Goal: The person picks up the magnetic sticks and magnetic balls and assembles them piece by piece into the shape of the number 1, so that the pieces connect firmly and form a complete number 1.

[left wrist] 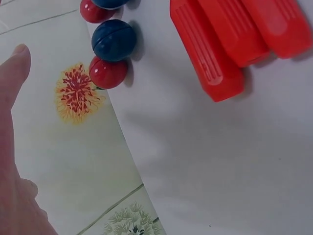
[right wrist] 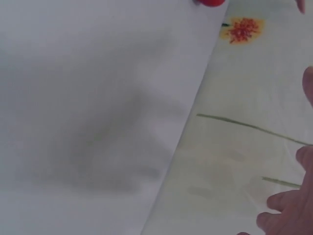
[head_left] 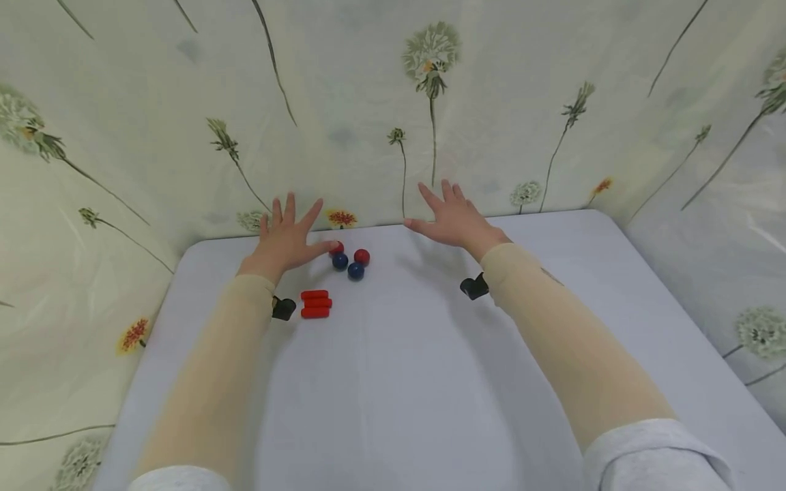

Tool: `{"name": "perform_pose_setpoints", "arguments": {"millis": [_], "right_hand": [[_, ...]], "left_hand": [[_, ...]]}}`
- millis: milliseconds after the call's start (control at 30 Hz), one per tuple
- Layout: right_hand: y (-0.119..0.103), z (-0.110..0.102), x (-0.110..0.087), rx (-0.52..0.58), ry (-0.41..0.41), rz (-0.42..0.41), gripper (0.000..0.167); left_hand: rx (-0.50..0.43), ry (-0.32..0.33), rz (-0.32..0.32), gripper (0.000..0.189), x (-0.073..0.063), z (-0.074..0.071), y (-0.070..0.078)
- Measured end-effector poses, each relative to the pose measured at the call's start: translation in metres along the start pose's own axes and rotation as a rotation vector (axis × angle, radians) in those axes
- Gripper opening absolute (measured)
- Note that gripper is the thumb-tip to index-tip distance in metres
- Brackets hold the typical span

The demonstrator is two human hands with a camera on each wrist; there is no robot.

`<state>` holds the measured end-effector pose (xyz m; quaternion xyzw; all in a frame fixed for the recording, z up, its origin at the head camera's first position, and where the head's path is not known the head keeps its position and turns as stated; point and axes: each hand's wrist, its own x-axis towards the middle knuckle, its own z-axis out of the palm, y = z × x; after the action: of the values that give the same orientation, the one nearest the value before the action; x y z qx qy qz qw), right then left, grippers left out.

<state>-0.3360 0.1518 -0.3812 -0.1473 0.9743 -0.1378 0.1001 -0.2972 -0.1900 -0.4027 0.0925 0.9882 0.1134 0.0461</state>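
Observation:
My left hand (head_left: 284, 240) is held over the far left of the table with its fingers spread and nothing in it. In the head view its thumb overlaps one red ball (head_left: 337, 249). Beside that lie a second red ball (head_left: 361, 257) and two blue balls, one nearer the thumb (head_left: 340, 261) and the other blue ball (head_left: 356, 271) closer to me. Three red ridged sticks (left wrist: 208, 54) lie side by side, nearer to me than the balls. My right hand (head_left: 456, 219), fingers spread and holding nothing, hovers near the table's back edge, right of the balls.
The white table (head_left: 393, 382) meets a curtain (head_left: 344, 102) printed with dandelions along its back edge and at both sides. A small black camera mount sits at each wrist, the left mount (head_left: 284, 309) close to the red sticks, the right mount (head_left: 475, 287) above the table.

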Motion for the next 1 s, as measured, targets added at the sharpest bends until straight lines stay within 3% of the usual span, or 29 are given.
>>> {"name": "perform_pose_setpoints", "arguments": {"millis": [200, 567, 733, 1000], "right_hand": [[0.008, 0.004, -0.006, 0.104, 0.007, -0.019, 0.101], [0.013, 0.024, -0.016, 0.137, 0.059, -0.099, 0.092], [0.014, 0.035, -0.02, 0.149, 0.096, -0.148, 0.086], [0.015, 0.05, -0.027, 0.186, 0.098, -0.146, 0.081]], "left_hand": [[-0.013, 0.042, 0.031, 0.094, -0.009, 0.004, -0.005], [-0.096, 0.112, 0.066, 0.078, -0.033, 0.013, -0.011], [-0.171, 0.146, 0.068, 0.072, -0.048, 0.021, -0.016], [-0.302, 0.182, 0.052, 0.068, -0.074, 0.038, -0.029]]}}
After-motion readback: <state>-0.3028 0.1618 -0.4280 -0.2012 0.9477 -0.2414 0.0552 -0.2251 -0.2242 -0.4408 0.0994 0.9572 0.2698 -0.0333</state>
